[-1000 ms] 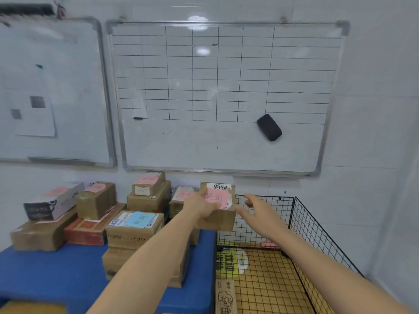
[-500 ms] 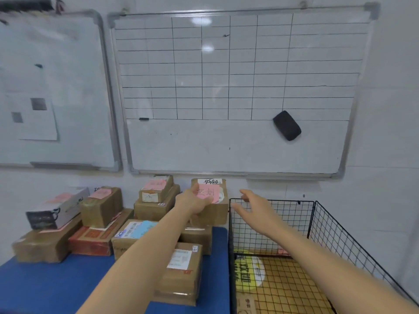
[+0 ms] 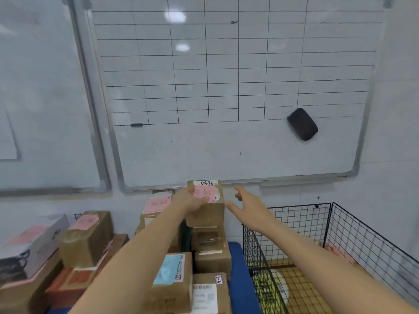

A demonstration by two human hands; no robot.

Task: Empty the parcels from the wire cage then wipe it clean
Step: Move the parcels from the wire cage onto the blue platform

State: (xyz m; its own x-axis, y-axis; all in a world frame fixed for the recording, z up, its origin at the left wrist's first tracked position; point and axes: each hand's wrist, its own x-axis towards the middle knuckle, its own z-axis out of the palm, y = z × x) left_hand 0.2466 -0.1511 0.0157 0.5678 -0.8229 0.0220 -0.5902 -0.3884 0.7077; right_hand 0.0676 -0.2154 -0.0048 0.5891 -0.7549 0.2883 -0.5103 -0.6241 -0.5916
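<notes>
My left hand [image 3: 192,201] grips the upper left corner of a brown cardboard parcel [image 3: 209,213] that has a pink label and a white number tag. That parcel sits on top of a stack of parcels [image 3: 212,254] against the wall. To its right my right hand [image 3: 248,207] hovers with spread fingers, apart from the parcel. The black wire cage [image 3: 294,232] stands low on the right. Inside it lie a yellow and white packet [image 3: 273,288] and something pink [image 3: 339,253] at the far side.
Several more taped parcels [image 3: 87,239] crowd the blue table [image 3: 239,291] left of the cage. A gridded whiteboard [image 3: 226,143] with a black eraser [image 3: 302,124] hangs on the wall above, and a second board is at the left.
My left hand has carried the pink-labelled parcel back and up onto the stack by the wall. My right hand has stayed off it, fingers spread. The view has moved closer.
</notes>
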